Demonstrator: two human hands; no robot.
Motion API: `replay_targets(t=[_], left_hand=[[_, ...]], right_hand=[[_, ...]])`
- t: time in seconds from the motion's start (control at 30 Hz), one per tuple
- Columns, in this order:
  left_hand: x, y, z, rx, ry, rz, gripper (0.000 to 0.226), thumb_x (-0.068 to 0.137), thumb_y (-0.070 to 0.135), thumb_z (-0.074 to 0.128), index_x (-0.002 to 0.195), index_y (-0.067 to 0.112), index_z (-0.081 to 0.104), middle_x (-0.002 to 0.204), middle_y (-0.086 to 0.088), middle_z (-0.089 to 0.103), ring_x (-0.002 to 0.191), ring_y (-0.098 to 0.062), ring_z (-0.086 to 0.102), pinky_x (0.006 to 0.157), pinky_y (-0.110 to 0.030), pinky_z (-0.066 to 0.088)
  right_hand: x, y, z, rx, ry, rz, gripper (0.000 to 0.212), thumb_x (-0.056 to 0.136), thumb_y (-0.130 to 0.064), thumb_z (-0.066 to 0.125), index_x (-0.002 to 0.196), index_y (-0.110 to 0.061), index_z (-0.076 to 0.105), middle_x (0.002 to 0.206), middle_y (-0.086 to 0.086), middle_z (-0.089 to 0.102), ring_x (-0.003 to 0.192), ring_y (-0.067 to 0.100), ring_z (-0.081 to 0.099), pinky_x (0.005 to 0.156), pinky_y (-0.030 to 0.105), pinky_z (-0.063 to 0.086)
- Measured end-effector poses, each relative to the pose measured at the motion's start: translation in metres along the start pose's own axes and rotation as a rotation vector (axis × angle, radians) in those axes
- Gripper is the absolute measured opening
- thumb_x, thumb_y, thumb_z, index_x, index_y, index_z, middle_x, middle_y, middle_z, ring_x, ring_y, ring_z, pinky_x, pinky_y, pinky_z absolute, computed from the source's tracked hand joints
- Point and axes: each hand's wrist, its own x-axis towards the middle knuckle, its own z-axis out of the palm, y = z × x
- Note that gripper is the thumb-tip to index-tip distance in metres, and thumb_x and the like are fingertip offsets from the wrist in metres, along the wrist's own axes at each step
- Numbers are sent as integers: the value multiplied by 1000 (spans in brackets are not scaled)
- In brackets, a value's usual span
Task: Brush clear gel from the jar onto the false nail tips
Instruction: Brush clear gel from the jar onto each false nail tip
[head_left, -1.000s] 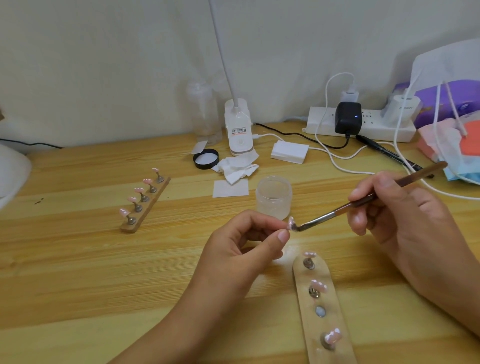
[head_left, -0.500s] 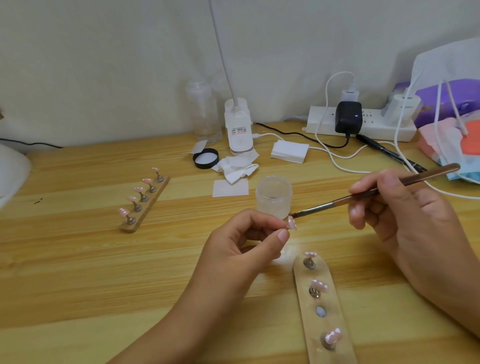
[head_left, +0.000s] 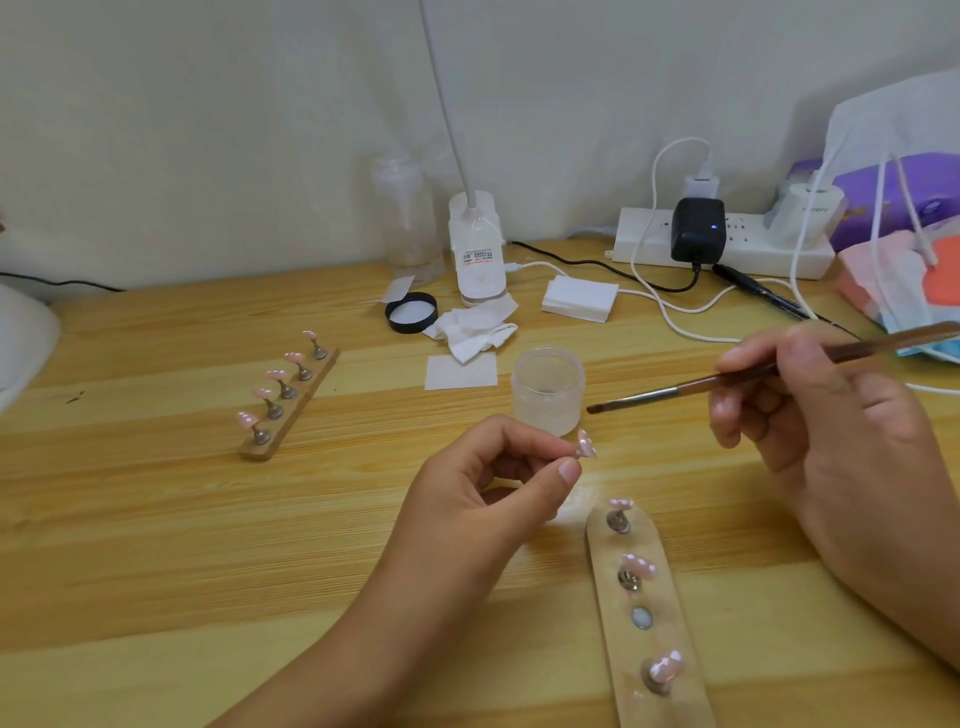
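a: what's where, starting from the left?
b: in the left half of the table (head_left: 208, 545) a wooden stand (head_left: 258, 453) carries five pink tips. next is the left hand (head_left: 488, 499). its thumb and forefinger pinch one false nail tip (head_left: 586, 446) by what looks like its peg, and the other fingers are curled under.
a: and the gel?
b: the jar (head_left: 548, 396) stands open mid-table, just behind that tip. its black lid (head_left: 411, 312) lies nearer the back edge. the near stand (head_left: 665, 608) runs to the front edge with three tips and one bare magnet (head_left: 641, 618).
a: the brush?
b: the right hand (head_left: 831, 436) pinches the brush (head_left: 727, 382) like a pen. the bristles hang just right of the jar, apart from the tip. i can't tell whether they carry gel.
a: so how to do it well?
b: i'd judge a dip comes next. wet only the bristle end and wipe the excess on the rim. hold the tip face up, then stroke from base to free edge, clear of the pinching fingers.
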Motion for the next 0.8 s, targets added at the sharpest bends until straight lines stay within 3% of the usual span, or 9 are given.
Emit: replay_targets(t=[0.2,0.33,0.57,0.7,0.8], left_hand=[[-1,0,1,24,-3,6,4,76,30,70,79,28,71,76,9,68,68,-1,55,64,-12,43],[-1,1,1,36,-5,21,3,77,28,70,80,26,70,80,7,70,70,-1,56,64,-11,43],[-1,-2,2,113,26,67,12,72,36,71,77,26,69,98,-9,61,86,-26,55,71,-17,45],[-1,-1,2,98,35,65,7,72,36,72,74,30,69,93,-4,59,71,-11,48,64,-10,41],[0,0,1,28,35,40,5,77,30,70,81,26,70,89,2,68,74,-5,54,68,-11,44]], right_hand=[[-3,1,-1,-46,-52,8,32,95,-51,56,81,-26,70,70,-3,58,61,12,56,62,18,49],[-3,1,-2,-37,-32,25,34,93,-53,57,78,-25,68,67,-4,56,59,12,54,61,18,48],[-2,1,1,-28,-46,31,33,94,-52,56,83,-25,70,69,-2,60,64,13,58,62,20,50],[-2,0,-1,-11,-62,96,38,87,-58,61,74,-23,68,60,-2,56,56,12,53,55,17,47],[-1,1,-3,46,-41,140,37,84,-56,63,72,-21,69,57,-2,55,54,11,52,53,17,46]])
